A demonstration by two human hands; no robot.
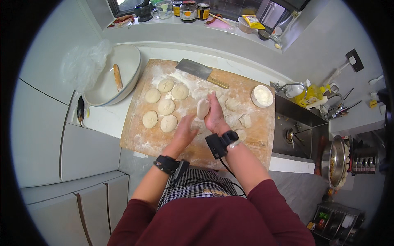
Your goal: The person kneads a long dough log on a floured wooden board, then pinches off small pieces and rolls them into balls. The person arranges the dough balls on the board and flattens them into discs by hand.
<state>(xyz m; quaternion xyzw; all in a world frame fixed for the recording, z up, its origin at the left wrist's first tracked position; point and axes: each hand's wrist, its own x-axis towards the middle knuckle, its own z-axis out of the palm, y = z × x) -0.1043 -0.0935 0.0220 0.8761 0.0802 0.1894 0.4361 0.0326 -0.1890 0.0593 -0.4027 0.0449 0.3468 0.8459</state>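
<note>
A flattened round of dough (203,109) rests on edge against the palm of my right hand (216,115), above the floured wooden board (197,153). My left hand (184,133) is just left of it, slightly blurred, fingers apart and holding nothing. Several dough rounds, one of them a pressed disc (166,107), lie left of my hands. On the right side are rougher dough pieces (245,121), partly hidden behind my right hand and wrist. A cleaver (197,69) with a wooden handle lies along the board's far edge. White flour fills a small bowl (258,103) at the far right corner.
Left of the board stands a large basin (130,83) with a small wooden rolling pin (117,77) and a plastic bag (87,64). A sink (295,135) adjoins the right side. Jars (188,13) line the windowsill. A cable (227,168) hangs from my right wrist strap.
</note>
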